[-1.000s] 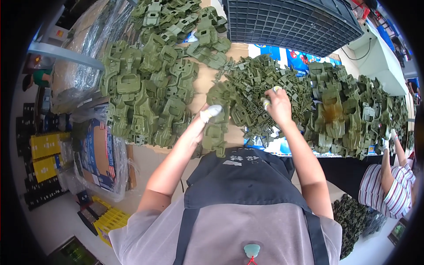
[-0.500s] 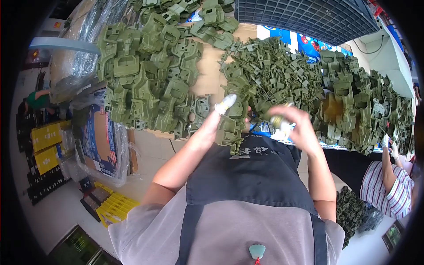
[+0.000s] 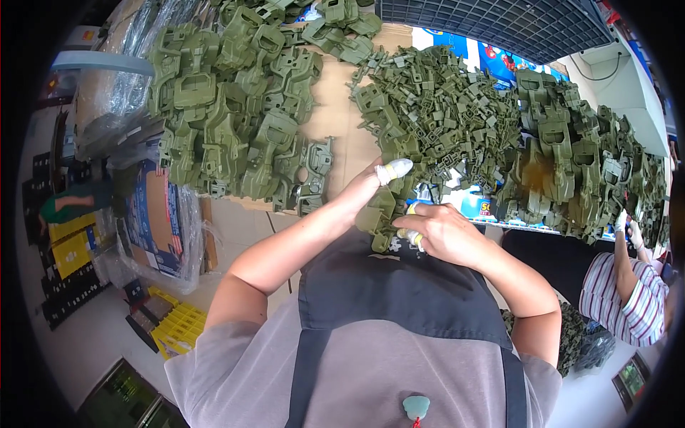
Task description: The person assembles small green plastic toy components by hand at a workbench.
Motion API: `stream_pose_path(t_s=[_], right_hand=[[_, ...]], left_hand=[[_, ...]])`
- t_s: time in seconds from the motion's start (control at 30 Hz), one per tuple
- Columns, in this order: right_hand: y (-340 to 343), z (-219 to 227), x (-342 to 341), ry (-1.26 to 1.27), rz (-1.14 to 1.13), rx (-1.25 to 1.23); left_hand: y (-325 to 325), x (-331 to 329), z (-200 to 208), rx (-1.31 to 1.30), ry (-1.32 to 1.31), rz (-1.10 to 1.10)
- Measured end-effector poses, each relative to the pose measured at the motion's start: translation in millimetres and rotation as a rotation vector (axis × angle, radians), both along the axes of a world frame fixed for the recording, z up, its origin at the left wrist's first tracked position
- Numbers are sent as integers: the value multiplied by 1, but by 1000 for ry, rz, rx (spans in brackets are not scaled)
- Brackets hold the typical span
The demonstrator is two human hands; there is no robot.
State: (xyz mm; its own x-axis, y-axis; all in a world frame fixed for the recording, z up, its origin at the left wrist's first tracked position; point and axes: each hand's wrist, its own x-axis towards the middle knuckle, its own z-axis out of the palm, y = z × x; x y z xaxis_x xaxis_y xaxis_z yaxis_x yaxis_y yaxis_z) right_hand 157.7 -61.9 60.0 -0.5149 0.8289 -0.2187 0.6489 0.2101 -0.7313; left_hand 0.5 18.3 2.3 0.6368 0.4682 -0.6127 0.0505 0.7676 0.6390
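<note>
An olive-green molded plastic part [image 3: 377,214] is held upright in front of my apron, at the table's near edge. My left hand [image 3: 378,178] is closed on its upper side; the thumb is wrapped in white and pale yellow, and the other fingers are hidden behind the part. From the right, my right hand [image 3: 444,232] reaches to the part's right edge, its fingers bent and pressed against it. White and yellow wraps cover some of those fingertips. Whether a smaller piece sits under them is hidden. Just beyond lies a heap of small green plastic pieces [image 3: 457,107].
Larger green molded parts [image 3: 221,114] are piled on the left of the cardboard-covered table [image 3: 335,100]. Another pile of green parts [image 3: 556,143] stands at right. A black grid crate [image 3: 492,25] is at the back. A co-worker in a striped shirt [image 3: 619,299] works at far right.
My right hand has come left and down from beside the heap onto the held part. My left hand has shifted slightly right with the part.
</note>
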Motion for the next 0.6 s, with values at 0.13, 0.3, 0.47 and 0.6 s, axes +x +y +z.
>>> stream_pose_path(t_s=[0.13,0.3,0.47,0.6], right_hand=[[-3,-6,2,6,27,40],[1,-14,-2,75,30,48],[7,-21,-8,130,71,-35],[19,-29,-4,231,94,-38]], left_hand=[[-3,0,3,-120,-39,25],[-7,-7,5,-130,53,61],[-23,-19,-19,-152,-44,260],[-20,-29,-13,-225,-79,367]])
